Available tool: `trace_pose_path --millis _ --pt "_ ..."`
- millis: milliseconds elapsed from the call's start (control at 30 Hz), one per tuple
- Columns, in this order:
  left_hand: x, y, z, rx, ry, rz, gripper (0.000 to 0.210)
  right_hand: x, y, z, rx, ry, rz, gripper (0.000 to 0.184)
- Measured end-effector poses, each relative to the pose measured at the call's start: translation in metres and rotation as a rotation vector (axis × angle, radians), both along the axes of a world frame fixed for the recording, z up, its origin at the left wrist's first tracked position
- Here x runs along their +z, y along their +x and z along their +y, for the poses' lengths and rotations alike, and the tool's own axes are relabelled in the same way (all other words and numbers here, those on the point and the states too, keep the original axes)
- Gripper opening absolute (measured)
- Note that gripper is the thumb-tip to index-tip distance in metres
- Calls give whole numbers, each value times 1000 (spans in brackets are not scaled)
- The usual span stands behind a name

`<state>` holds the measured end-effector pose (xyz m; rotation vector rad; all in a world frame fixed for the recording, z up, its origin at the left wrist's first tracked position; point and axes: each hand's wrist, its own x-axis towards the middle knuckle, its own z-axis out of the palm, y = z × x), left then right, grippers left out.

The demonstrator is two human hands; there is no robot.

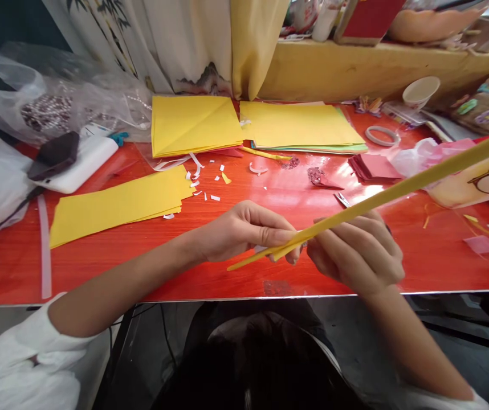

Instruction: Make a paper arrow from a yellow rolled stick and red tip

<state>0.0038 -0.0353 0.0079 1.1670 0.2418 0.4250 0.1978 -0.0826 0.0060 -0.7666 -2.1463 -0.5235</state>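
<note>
A long, narrow yellow paper strip (402, 191), which looks folded or rolled, slants from above the table's front edge up past the right side of the view. My left hand (248, 233) is closed, pinching the strip near its lower end between thumb and fingers. My right hand (358, 256) is closed just to the right, its curled fingers against the strip, which partly covers the fingertips. A small whitish bit shows beneath my left thumb; I cannot make out what it is. Both hands are above the red table (227, 279).
Yellow paper sheets (197, 125) and a second paper stack (304, 126) lie at the back. Cut yellow paper (120, 205) and white scraps are at left. Scissors (342, 199), dark red paper squares (375, 168), a tape roll (382, 135) and a cup (421, 92) stand right.
</note>
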Motion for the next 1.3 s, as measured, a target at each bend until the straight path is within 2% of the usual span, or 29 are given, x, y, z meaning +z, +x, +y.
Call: trace_pose_path --millis 67,167,267,367,467,567,667,700,767,833,900,1067,1300 --pt "0 0 0 21 17 19 17 -8 -8 -2 -35 74 125 13" --pt "2 0 1 63 73 71 17 -14 -15 -4 -95 14 222 19" --pt "5 -2 5 117 173 119 16 -11 -14 -3 -113 -53 180 21" --pt "10 -7 10 89 280 201 18 -3 -9 -3 -83 -89 95 22" --pt "16 -12 15 72 360 235 20 1 -3 -1 -115 -128 79 27" --pt "20 -17 19 109 425 249 20 -1 8 5 -161 -362 230 42" --pt "20 -18 21 86 468 281 21 -4 19 11 -180 -616 592 62" --pt "20 -18 22 69 483 295 22 -4 20 11 -165 -643 633 64" --pt "18 -16 22 43 522 328 23 -1 17 8 -88 -707 470 48" --pt "18 -15 22 26 574 357 23 3 7 2 -23 -686 219 29" --pt "19 -15 22 26 630 377 22 7 -3 -4 -6 -607 130 20" --pt "23 -18 22 19 731 421 20 5 -11 -7 16 -518 83 26" --pt "20 -17 21 10 776 419 19 -3 -9 -5 25 -401 17 23"
